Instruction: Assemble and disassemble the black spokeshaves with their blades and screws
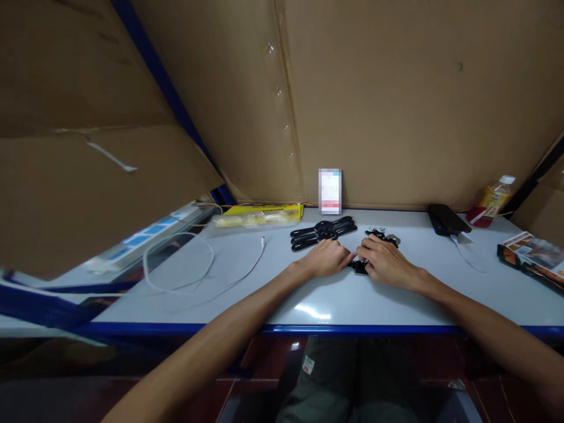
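Observation:
Both of my hands meet over a small black part [360, 267] near the middle of the white table [273, 294]. My left hand [329, 257] has its fingers closed on the part's left end. From the right, my right hand [384, 258] bends its fingers over the same part and covers much of it. Just behind my left hand lie black long-armed pieces [324, 231], side by side. Small black and metal pieces [382, 235] sit right behind my right hand, partly hidden by it.
A phone [330, 191] leans on the cardboard wall. Yellow packaging [264, 215], a white cable [211, 258] and a power strip [141, 238] are on the left. A black case [447, 220], a bottle [491, 202] and a packet [533, 255] are on the right.

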`<state>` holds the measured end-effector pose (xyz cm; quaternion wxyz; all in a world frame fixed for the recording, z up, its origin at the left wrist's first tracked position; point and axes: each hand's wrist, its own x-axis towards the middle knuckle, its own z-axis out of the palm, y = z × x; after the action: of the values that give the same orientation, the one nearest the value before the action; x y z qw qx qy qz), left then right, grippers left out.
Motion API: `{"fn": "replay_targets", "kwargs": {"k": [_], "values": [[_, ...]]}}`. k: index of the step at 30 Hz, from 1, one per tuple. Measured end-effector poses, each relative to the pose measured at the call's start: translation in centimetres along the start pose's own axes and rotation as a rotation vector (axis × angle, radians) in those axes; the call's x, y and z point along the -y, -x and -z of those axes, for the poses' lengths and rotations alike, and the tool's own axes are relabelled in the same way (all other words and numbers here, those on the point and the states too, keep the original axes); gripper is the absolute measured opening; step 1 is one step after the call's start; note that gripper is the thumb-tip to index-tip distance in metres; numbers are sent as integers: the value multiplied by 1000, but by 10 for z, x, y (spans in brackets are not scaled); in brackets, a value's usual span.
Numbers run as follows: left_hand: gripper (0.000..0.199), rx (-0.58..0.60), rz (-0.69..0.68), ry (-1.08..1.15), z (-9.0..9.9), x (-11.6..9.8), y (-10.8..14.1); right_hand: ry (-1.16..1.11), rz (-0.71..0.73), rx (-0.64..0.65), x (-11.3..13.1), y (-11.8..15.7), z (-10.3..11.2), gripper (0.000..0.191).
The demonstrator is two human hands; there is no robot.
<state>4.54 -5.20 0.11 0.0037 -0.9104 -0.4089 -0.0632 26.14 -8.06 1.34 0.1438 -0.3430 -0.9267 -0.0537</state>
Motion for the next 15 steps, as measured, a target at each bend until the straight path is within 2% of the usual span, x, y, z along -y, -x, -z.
{"fn": "replay_targets", "kwargs": {"k": [4, 10, 15], "values": [[57, -13, -13, 10, -4, 2, 0, -38, 25, -38, -1, -2, -4, 28], [57, -31, -15, 58, -5, 4, -1, -132, -14, 31, -5, -1, 6, 23], [59, 0, -13, 32, -1, 2, -1, -134, 35, 77, -11, 1, 16, 25]]}}
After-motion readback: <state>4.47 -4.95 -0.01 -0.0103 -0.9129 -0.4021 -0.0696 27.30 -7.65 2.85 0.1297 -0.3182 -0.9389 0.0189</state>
